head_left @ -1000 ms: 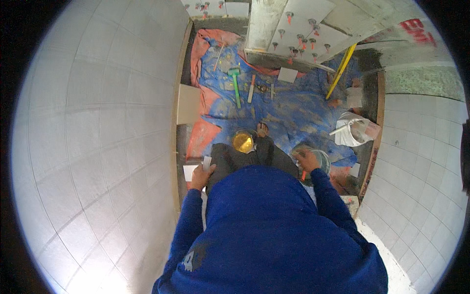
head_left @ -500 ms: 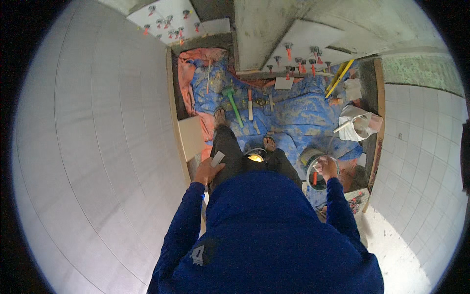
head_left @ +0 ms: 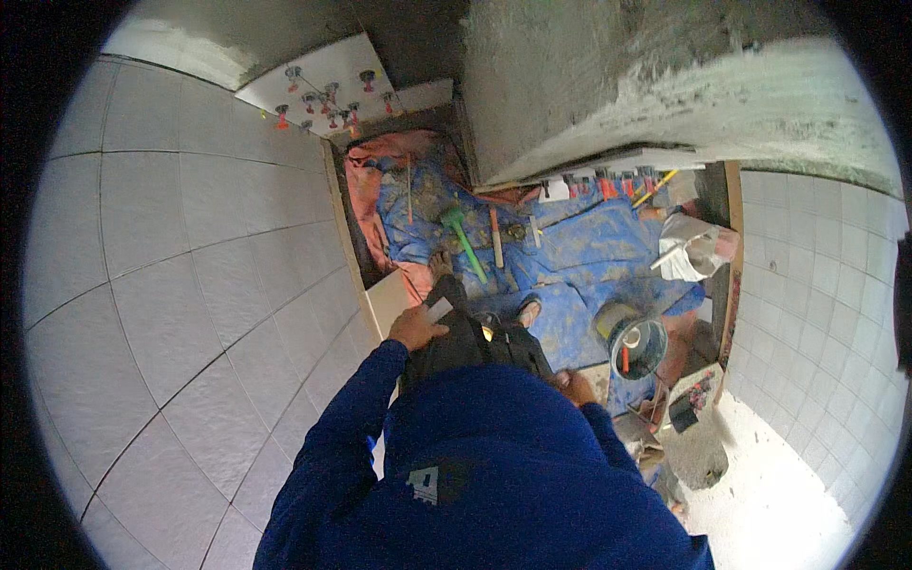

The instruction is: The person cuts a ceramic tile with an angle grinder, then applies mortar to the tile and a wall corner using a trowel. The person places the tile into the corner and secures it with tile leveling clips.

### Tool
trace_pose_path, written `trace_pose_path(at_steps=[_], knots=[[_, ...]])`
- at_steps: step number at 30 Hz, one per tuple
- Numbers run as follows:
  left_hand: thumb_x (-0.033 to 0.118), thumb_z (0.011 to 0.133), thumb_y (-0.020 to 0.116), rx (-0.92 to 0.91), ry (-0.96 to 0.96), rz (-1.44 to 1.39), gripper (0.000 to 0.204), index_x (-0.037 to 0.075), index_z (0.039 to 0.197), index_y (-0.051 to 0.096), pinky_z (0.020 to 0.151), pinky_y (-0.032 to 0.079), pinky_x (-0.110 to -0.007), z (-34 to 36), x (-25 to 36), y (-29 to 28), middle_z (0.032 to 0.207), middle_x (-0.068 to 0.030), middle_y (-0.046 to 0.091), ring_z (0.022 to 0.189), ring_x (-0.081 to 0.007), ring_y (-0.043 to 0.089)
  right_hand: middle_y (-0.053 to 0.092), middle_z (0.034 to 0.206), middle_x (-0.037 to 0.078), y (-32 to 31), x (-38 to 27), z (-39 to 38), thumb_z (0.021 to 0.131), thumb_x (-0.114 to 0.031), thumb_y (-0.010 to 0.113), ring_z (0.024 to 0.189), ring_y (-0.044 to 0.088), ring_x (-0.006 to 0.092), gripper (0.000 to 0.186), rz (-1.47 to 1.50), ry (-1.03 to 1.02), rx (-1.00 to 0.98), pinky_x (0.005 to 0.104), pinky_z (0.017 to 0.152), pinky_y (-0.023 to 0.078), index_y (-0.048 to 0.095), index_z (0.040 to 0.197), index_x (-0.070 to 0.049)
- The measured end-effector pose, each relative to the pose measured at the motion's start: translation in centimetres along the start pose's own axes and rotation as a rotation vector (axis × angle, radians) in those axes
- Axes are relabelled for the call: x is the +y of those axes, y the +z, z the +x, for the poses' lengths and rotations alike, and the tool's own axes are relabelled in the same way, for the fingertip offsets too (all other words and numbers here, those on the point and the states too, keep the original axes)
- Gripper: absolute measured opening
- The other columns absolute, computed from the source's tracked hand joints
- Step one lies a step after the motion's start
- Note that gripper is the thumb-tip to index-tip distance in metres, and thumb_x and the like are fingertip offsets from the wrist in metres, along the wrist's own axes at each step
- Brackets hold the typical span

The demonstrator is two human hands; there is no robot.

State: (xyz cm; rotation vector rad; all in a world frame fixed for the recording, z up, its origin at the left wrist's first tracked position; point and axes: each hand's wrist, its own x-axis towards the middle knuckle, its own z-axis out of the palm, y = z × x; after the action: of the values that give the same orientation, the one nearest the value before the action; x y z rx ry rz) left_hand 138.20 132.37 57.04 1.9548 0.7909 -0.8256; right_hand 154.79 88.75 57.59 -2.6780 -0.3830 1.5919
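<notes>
close to the body, the right hand (head_left: 576, 388) rested low beside the dark trousers (head_left: 456, 347), partly masked by the blue top (head_left: 513, 456), so whether its fingers held anything could not be told. a little farther out, the fingers of the left hand (head_left: 414, 329) were closed on a pale flat piece (head_left: 438, 311), which stuck out past them over the left thigh; a slack pinch might have let it drop, and a careless swing leftward could have chipped it on the beige board (head_left: 387, 299) near that hand. to the right stood the bucket (head_left: 618, 318) with an orange item (head_left: 625, 359) inside, and a turning knee or elbow would likely have tipped it. the right foot (head_left: 529, 312) was on a blue sheet (head_left: 567, 334) whose wrinkles seemed apt to catch a toe. the openest room lay on that sheet between foot and bucket, while the tiled wall (head_left: 218, 323) hemmed in the left side. farther off, the green mallet (head_left: 465, 245) could have rolled under a forward step, and beyond it the rough grey ledge (head_left: 570, 95) would probably have limited a long reach.
</notes>
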Motion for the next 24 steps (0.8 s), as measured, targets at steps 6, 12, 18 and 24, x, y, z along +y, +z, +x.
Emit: trace_pose_path(at_steps=[6,12,18,24], knots=[[0.04,0.077,0.078,-0.298,0.286,0.206,0.05,-0.005,0.098,0.071,0.078,0.056,-0.052,-0.8,0.4,-2.5,0.09,-0.0266,0.071,0.083,-0.0421,0.07,0.071,0.117,0.022,-1.9,-0.2,-6.2,0.097,-0.041,0.06,0.111,0.066,0.0401,0.046,0.342,-0.157,-0.088,0.0478,0.096,0.05,0.067,0.123,-0.004],[0.036,0.079,0.077,-0.274,0.088,-0.114,0.054,-0.001,0.118,0.068,0.092,0.052,-0.048,-4.9,1.5,-1.8,0.112,-0.0257,0.07,0.106,-0.0416,0.067,0.07,0.121,0.018,-2.1,6.3,0.2,0.096,-0.03,0.065,0.112,0.065,0.0304,0.047,0.491,-0.378,-0.616,0.0438,0.099,0.05,0.063,0.133,-0.003],[0.041,0.091,0.077,0.458,0.181,-0.643,0.049,0.0,0.113,0.064,0.063,0.049,-0.03,18.0,1.6,-3.9,0.083,-0.0041,0.065,0.072,-0.0115,0.061,0.073,0.103,0.01,0.5,2.6,29.5,0.095,-0.022,0.068,0.089,0.067,0.0193,0.04,0.211,-0.471,-0.437,0.0363,0.078,0.055,0.063,0.13,-0.003],[0.026,0.096,0.074,0.931,0.482,-0.589,0.025,0.002,0.098,0.066,0.064,0.046,-0.028,33.3,-0.5,-8.4,0.08,0.0028,0.061,0.072,-0.0068,0.054,0.073,0.097,0.009,1.6,1.0,45.0,0.092,-0.036,0.074,0.086,0.068,0.0185,0.043,0.452,-0.559,-0.131,0.0365,0.077,0.055,0.067,0.124,-0.008]])
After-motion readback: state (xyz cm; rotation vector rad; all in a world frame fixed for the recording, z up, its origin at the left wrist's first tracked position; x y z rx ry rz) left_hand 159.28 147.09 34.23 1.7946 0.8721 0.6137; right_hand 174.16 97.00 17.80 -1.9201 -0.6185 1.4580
